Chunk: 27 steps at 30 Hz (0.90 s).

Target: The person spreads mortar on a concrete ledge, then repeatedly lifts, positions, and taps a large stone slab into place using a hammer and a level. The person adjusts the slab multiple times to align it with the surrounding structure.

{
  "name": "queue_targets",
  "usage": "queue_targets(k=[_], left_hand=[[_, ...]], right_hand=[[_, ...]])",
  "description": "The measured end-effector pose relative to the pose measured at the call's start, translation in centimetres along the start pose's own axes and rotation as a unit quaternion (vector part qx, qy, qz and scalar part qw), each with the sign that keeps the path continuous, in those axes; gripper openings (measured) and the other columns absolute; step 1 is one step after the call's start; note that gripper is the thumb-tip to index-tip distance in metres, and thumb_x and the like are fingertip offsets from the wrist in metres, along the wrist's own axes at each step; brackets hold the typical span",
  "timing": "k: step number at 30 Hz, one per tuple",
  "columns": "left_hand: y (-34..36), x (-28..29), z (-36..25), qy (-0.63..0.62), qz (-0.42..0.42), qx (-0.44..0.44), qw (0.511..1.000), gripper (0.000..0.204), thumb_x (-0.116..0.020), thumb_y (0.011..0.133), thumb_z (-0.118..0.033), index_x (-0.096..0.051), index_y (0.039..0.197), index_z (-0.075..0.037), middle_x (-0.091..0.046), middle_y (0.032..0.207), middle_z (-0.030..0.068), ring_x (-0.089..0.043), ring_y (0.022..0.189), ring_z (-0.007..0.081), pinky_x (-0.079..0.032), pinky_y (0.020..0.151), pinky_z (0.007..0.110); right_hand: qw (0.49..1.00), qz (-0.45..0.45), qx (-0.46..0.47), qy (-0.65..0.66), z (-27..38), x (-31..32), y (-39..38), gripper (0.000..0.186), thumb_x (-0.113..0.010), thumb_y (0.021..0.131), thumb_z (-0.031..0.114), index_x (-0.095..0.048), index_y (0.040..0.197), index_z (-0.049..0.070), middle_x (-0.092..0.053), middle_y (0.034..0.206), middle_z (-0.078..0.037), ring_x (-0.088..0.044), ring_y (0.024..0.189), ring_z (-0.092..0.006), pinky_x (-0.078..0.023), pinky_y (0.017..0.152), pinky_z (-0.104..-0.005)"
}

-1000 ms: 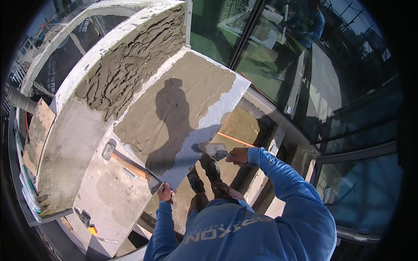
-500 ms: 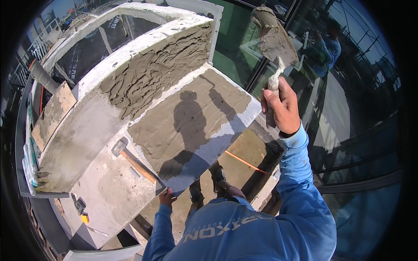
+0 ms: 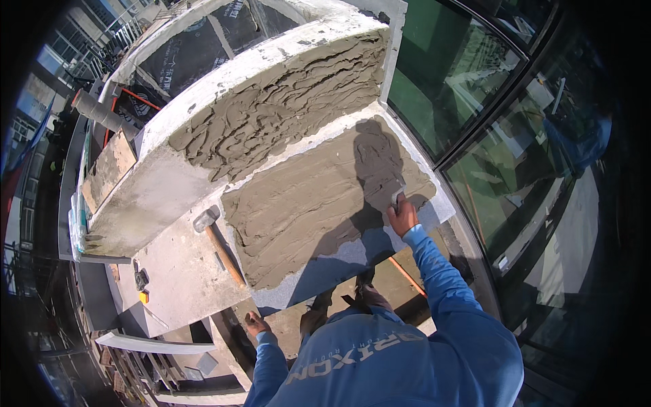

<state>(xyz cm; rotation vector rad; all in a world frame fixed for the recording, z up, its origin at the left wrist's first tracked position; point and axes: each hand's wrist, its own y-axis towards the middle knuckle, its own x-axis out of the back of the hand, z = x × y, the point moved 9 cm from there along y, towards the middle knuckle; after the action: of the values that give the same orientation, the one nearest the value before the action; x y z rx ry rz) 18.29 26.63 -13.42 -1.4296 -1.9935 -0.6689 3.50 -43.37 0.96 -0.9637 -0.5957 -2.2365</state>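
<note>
Right hand [image 3: 404, 217] closed on a pale-handled trowel [image 3: 397, 197], blade lost in shadow, I stretch, seemingly to reach the right end of wet brown mortar [image 3: 305, 197] coating a rectangular speckled-grey stone slab [image 3: 442, 207]. My left hand [image 3: 258, 325] hangs loosely open near its front-left corner.

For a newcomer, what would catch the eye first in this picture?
Most likely the mortar layer on the slab in the middle, with the person's shadow across its right part, where the right hand holds a tool. Behind it, thick ridged mortar coats part of the curved wall. A wooden-handled hammer lies left of the slab.
</note>
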Motion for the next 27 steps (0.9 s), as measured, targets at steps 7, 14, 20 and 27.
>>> queue_targets(k=[7,14,20,27], left_hand=[[-17.4,-4.6,-23.5,-0.242,0.408,0.171,0.864,0.050,-0.053,0.104,-0.041,-0.058,0.128,0.003,-0.067,0.105,0.0113,-0.062,0.089,0.0180,-0.051,0.079,0.031],[-13.3,-2.6,-31.3,-0.332,0.361,0.009,0.871,0.059,-0.054,0.105,-0.036,-0.042,0.141,0.009,-0.054,0.069,0.0020,-0.051,0.060,0.0102,-0.045,0.058,0.026],[-4.9,2.3,-22.9,-0.395,0.151,0.108,0.900,0.035,-0.051,0.105,-0.035,-0.051,0.083,-0.007,-0.046,0.064,-0.0004,-0.043,0.051,0.0082,-0.039,0.045,0.026],[12.9,0.9,-5.7,-0.329,0.111,0.059,0.936,0.040,-0.063,0.100,-0.040,-0.056,0.079,-0.006,-0.053,0.063,0.0006,-0.048,0.051,0.0088,-0.039,0.046,0.027]], right_hand=[[0.779,0.347,-0.108,0.511,14.8,-13.5,-10.2,0.021,-0.055,0.101,0.023,-0.057,0.098,0.003,-0.060,0.071,-0.005,-0.060,0.067,-0.0184,-0.049,0.068,-0.0339],[0.727,0.548,0.085,0.404,27.6,-18.8,-14.8,0.037,-0.048,0.105,0.035,-0.058,0.126,0.006,-0.059,0.122,-0.010,-0.057,0.104,-0.0226,-0.047,0.088,-0.0361],[0.842,0.454,0.184,0.225,25.8,-16.8,-9.8,0.034,-0.064,0.097,0.034,-0.064,0.107,0.002,-0.069,0.088,-0.015,-0.066,0.076,-0.0263,-0.051,0.066,-0.0381],[0.968,0.249,0.005,0.031,11.2,-9.0,-10.2,0.035,-0.070,0.089,0.027,-0.066,0.110,-0.001,-0.072,0.092,-0.019,-0.072,0.082,-0.0297,-0.056,0.075,-0.0396]])
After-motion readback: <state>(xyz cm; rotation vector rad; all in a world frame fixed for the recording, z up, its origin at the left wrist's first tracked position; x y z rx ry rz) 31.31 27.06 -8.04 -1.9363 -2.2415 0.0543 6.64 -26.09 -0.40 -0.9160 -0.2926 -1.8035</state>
